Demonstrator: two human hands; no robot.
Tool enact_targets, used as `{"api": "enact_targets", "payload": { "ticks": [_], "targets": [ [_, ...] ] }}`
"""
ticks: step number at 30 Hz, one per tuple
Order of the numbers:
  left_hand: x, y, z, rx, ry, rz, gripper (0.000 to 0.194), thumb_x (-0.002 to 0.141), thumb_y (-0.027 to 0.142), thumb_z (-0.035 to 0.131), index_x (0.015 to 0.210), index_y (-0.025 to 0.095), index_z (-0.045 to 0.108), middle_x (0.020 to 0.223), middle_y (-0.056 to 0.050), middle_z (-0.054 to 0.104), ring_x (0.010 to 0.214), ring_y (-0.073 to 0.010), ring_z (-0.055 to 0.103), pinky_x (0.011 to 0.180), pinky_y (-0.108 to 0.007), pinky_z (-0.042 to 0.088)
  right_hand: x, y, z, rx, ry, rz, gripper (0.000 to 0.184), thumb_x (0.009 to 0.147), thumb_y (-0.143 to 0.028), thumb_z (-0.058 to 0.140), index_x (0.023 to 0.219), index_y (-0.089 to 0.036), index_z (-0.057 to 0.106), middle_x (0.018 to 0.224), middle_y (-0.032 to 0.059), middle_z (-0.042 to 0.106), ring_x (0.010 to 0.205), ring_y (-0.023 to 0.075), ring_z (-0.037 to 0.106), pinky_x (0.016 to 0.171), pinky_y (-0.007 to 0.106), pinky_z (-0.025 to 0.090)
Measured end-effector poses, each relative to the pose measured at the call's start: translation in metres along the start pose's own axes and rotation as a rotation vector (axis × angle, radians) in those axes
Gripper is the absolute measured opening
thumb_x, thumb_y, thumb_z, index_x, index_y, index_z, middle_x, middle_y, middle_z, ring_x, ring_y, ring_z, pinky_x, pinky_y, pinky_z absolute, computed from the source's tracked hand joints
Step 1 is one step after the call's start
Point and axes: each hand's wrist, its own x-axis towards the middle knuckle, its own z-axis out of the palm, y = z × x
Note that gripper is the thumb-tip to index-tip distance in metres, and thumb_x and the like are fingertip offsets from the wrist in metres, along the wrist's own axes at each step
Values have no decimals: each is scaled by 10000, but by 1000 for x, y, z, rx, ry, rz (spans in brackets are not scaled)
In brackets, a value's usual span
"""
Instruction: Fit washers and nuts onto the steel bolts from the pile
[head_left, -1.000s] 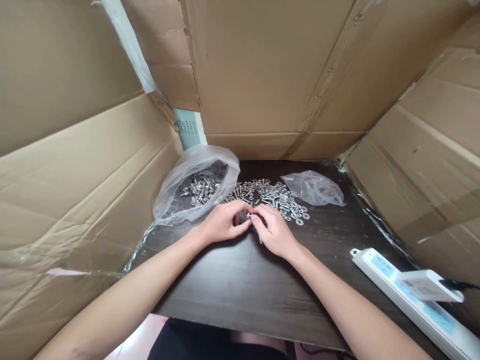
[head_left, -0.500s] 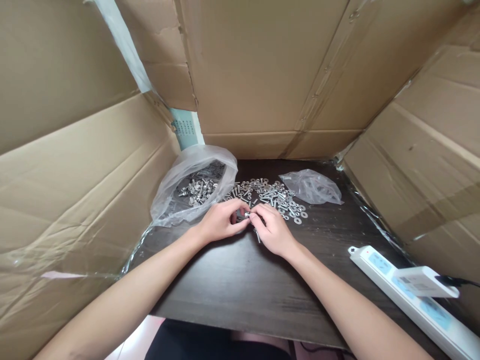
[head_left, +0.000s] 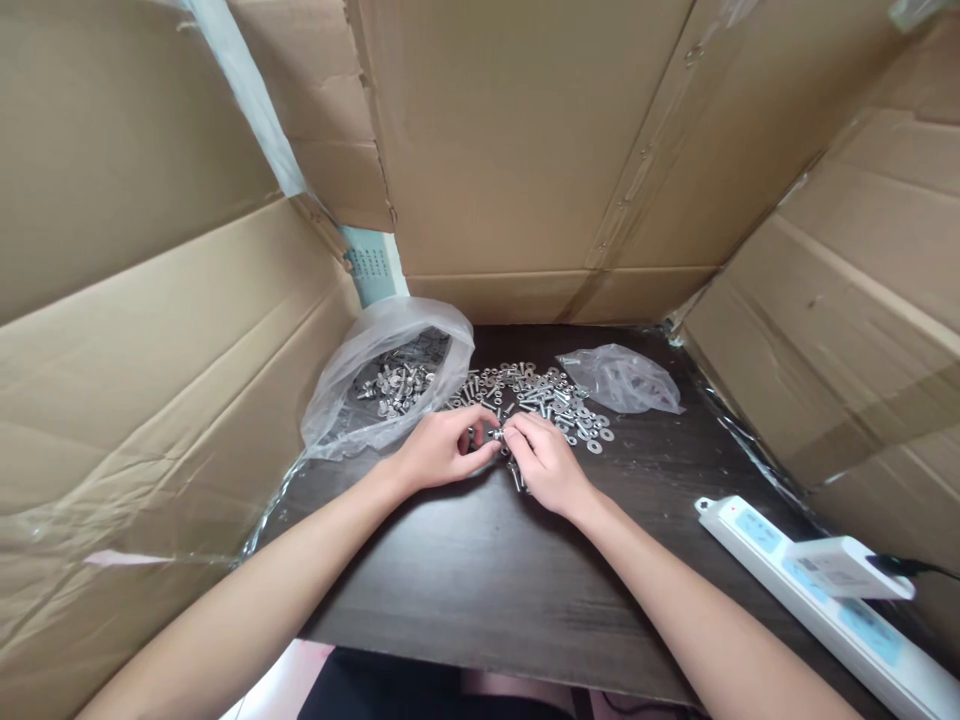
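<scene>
A small silvery bolt (head_left: pixel 496 434) lies between my two hands, just over the near edge of the hardware pile. My right hand (head_left: pixel 549 466) pinches it between thumb and fingers, which cover one end. My left hand (head_left: pixel 444 446) curls its thumb and index finger around the other end; exact contact there is too small to make out. Beneath the right fingers, a few loose bolts (head_left: pixel 516 477) lie on the table. Beyond the hands spreads a pile of bolts, nuts and flat washers (head_left: pixel 551 392).
To the left, an open clear plastic bag (head_left: pixel 330 410) holds many bolts with washers. A crumpled clear bag (head_left: pixel 626 378) lies at the back right. A white power strip (head_left: pixel 825 625) with a plugged-in adapter (head_left: pixel 847 566) sits at right. Cardboard walls (head_left: pixel 525 150) surround the dark table (head_left: pixel 427 590).
My left thumb and index fingertips have parted slightly around the bolt, and more of the bolt shows. Both hands stay in nearly the same place. The view has tilted a little.
</scene>
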Motion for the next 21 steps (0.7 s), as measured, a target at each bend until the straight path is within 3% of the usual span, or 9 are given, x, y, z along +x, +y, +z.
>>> {"api": "enact_targets", "payload": {
  "ticks": [12,21],
  "targets": [
    [1,4,-2,-18,-6,57,272,937,294,612,1177,177,661,861,-6,686,564,-91,579,594,-225,479,0,-3,0,11,-9,5,374,1072,-277,374,702,-233,411,686,17,538,673,202,529,667,336,373],
    [1,2,-1,13,23,106,185,955,286,610,1079,175,690,904,-31,699,633,-106,586,624,-228,486,-1,-1,0,-3,-27,63,433,1086,-351,372,674,-232,430,660,26,564,655,203,547,658,341,387]
  ]
}}
